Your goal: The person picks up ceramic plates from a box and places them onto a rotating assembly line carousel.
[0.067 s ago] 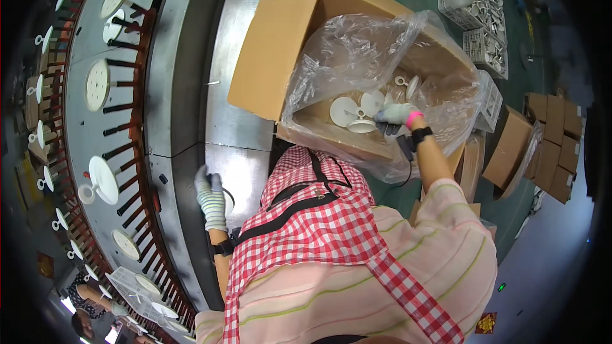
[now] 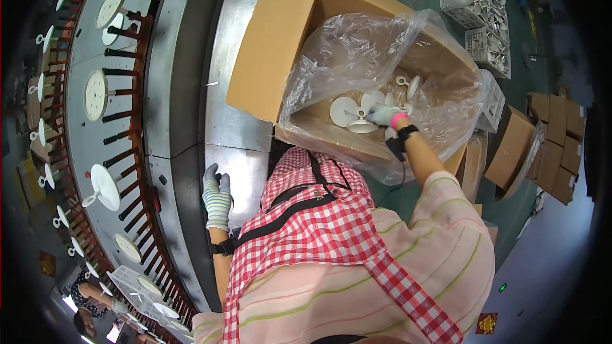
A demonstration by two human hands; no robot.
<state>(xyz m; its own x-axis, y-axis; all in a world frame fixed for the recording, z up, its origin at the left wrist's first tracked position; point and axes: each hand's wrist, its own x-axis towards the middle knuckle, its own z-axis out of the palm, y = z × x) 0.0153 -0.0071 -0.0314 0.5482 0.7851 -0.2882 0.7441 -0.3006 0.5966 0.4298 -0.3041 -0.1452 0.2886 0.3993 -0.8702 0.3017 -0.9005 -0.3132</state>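
My left hand point(image 2: 218, 199), in a striped knitted glove, is over the steel ledge point(image 2: 245, 169) with its fingers extended. The curved edge of a white round piece point(image 2: 231, 202) shows beside its palm, mostly hidden by the glove. Inside the plastic-lined carton point(image 2: 376, 146), my right hand point(image 2: 385, 115), also gloved, has its fingers drawn together. Their tips meet the stem area of the white discs; whether anything is pinched there is hidden. Near them lie a white disc point(image 2: 342, 112), a tilted disc point(image 2: 362, 127) and a piece with a ring end point(image 2: 413, 85).
Left of me runs a conveyor rack point(image 2: 137, 99) of dark pegs carrying white discs point(image 2: 105, 186). Crates of white parts point(image 2: 491, 41) stand at the far right, with stacked cartons point(image 2: 553, 143) below them. Another person point(image 2: 89, 296) is at the lower left.
My right hand has moved left and slightly away from me, toward the stems of the discs. My left hand has shifted a little to the right. The discs on the rack have moved slightly.
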